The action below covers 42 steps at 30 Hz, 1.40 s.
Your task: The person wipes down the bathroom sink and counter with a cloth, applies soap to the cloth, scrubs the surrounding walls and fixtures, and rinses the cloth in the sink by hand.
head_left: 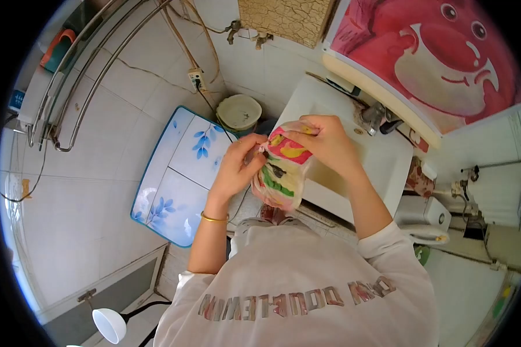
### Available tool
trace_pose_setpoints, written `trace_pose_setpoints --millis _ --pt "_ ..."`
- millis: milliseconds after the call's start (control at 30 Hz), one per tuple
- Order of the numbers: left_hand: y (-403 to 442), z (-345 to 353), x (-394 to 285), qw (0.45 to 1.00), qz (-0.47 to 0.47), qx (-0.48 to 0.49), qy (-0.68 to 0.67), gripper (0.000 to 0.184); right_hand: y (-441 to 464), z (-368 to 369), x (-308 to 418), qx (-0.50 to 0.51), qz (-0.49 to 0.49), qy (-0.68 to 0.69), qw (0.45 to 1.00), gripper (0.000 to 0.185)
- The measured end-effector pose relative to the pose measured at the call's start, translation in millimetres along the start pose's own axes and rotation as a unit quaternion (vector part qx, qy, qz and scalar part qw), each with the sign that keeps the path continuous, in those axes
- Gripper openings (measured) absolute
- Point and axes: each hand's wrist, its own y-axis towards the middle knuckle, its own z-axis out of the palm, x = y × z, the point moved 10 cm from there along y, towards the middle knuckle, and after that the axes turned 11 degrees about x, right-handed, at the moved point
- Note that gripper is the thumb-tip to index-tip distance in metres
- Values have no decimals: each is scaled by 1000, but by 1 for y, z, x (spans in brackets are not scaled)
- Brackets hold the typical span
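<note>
A soft, pale plastic bag (285,179) with pink, yellow and green print hangs between my two hands, in front of my body. On its left upper edge, my left hand (237,166) pinches a gathered bit of the bag between thumb and fingers. My right hand (328,141) grips the bag's top from the right, thumb pressed on the pink printed part. What the bag contains, if anything, cannot be made out. Just beyond my right hand lies the white sink (315,110).
A blue-edged washing machine lid (182,168) with printed leaves is at left. Behind it are stacked basins (239,112). The faucet (374,115) stands at the sink's far right, a toilet (419,217) at right. A metal rack (92,81) juts from the left wall.
</note>
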Motion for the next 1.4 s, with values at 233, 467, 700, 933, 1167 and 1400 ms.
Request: trace_pose_setpoints --millis 233,467,700,933,1167,1400 --pt "12 -49 15 956 -22 -265 120 18 49 3 1 -15 -41 88 995 40" --pt "14 -79 104 932 -145 -332 16 12 83 8 -8 139 -31 -28 989 40" --pt "47 -51 134 890 46 -376 -252 8 140 35 -24 61 -49 238 968 21" --pt "105 -49 130 969 -47 -239 -39 24 185 78 10 74 -104 -13 992 27" --pt "158 -77 167 840 -3 -191 -508 29 204 97 74 37 -139 -208 968 32" --pt "181 -74 168 779 27 -141 -610 36 248 74 91 -9 -148 -154 977 24"
